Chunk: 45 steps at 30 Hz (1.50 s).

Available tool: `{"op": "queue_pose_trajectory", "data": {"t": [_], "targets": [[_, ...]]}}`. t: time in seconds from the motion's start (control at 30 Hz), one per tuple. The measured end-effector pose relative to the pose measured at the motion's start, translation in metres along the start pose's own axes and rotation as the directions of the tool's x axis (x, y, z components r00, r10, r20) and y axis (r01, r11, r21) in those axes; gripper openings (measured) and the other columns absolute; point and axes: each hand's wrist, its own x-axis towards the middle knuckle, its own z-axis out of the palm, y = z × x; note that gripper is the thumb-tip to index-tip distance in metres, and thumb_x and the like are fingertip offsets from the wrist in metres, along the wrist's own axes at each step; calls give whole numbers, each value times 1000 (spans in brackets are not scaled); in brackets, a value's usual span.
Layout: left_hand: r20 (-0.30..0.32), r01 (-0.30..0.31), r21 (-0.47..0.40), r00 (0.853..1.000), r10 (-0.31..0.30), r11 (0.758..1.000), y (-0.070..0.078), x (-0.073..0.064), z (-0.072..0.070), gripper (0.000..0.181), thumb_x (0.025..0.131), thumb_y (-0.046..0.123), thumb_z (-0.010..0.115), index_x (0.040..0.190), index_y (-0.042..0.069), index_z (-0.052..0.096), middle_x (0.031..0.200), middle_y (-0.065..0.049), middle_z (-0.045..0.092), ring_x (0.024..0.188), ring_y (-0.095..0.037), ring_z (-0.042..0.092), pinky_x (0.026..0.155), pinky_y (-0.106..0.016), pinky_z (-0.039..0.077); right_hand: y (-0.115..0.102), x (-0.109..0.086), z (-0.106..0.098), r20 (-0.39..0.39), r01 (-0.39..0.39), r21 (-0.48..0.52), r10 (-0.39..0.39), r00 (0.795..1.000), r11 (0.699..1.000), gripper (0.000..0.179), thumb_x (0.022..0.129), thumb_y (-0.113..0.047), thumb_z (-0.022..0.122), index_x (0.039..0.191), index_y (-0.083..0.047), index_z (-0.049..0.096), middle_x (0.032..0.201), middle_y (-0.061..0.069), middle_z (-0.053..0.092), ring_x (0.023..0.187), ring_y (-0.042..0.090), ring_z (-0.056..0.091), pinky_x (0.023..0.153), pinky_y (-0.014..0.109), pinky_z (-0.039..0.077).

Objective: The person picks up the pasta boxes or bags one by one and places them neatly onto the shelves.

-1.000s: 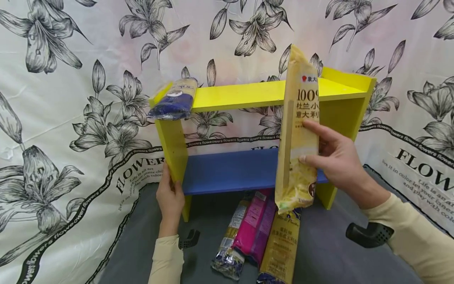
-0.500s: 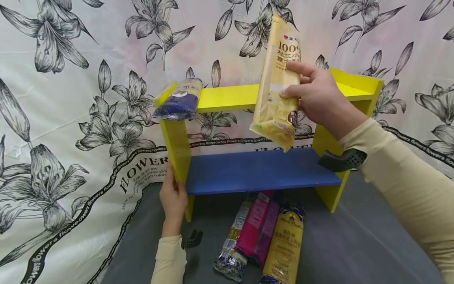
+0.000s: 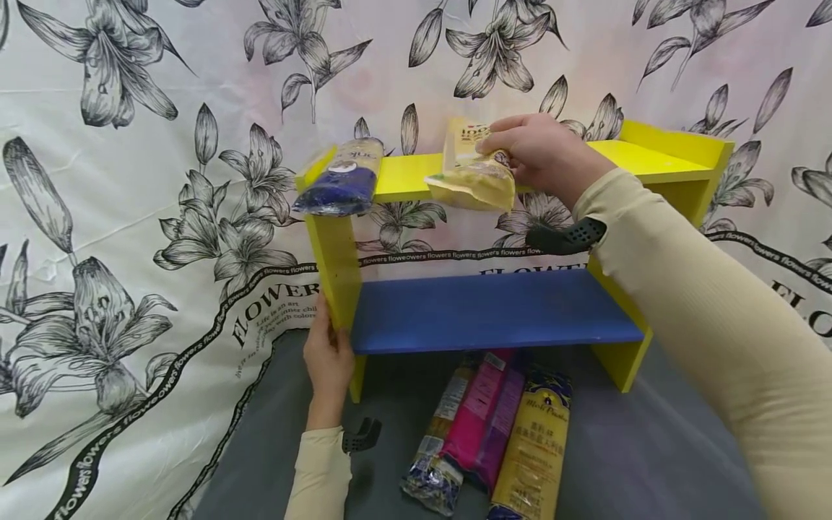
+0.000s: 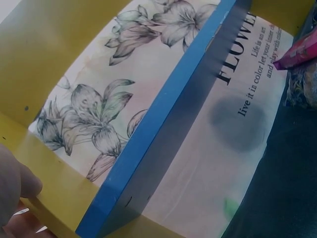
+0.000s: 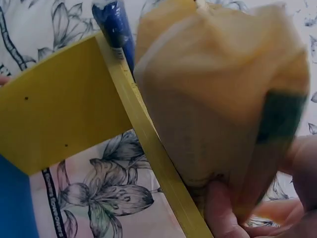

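Observation:
A yellow pasta packet [image 3: 477,184] is tipped back over the top board of a yellow and blue shelf [image 3: 403,177]. My right hand [image 3: 546,155] pinches its right side, thumb toward me. Up close in the right wrist view, the same yellow packet [image 5: 218,99] lies along the top board's edge; whether it touches the board I cannot tell. My left hand [image 3: 329,361] grips the shelf's left side panel [image 3: 334,267], and its thumb [image 4: 29,183] shows against the yellow wood. A blue and cream packet [image 3: 344,180] lies on the top board's left end.
Under the blue middle board [image 3: 494,310] lie a clear and blue packet [image 3: 448,433], a pink and purple packet [image 3: 484,415] and a gold pasta packet [image 3: 536,440] on the grey table [image 3: 637,448]. A flower-printed cloth [image 3: 214,65] hangs behind the shelf.
My right hand has carried the yellow packet up and to the left, from upright before the shelf to tilted back over the top board. The left hand keeps its grip on the side panel.

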Motion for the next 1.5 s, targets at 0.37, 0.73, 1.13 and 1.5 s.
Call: {"op": "queue_pose_trajectory", "data": {"t": [0.37,0.73,1.13,1.5], "targets": [[-7,-11,-12,1000,11,1000,2,4,-2,72,91,-16,57,157,6,40,130,-30,63,111,-49,67,75,-58,62,0,-15,-10,45,151,-590,-155,987,793,80,99,-32,65,165,-21,21,163,11,40,111,14,63,73,17,58],[-9,7,-3,1000,-7,1000,-2,-3,-6,71,90,-16,57,156,4,40,133,-31,62,112,-49,66,75,-58,61,13,-29,-6,92,217,-739,-223,971,638,70,98,-38,64,159,-15,38,152,16,54,85,13,65,64,21,56],[-10,8,-10,1000,-8,1000,0,0,-5,72,90,-17,57,157,5,40,133,-29,62,112,-49,67,74,-59,61,11,-55,7,157,215,-790,-149,976,574,83,93,-52,66,162,-21,31,150,17,53,78,19,61,58,27,57],[-11,-2,-11,1000,2,1000,2,0,0,71,90,-17,56,156,5,40,135,-29,61,112,-48,67,74,-59,61,21,-45,9,198,248,-727,-151,969,641,74,94,-47,65,159,-21,40,141,13,57,71,16,65,53,25,54]]}}
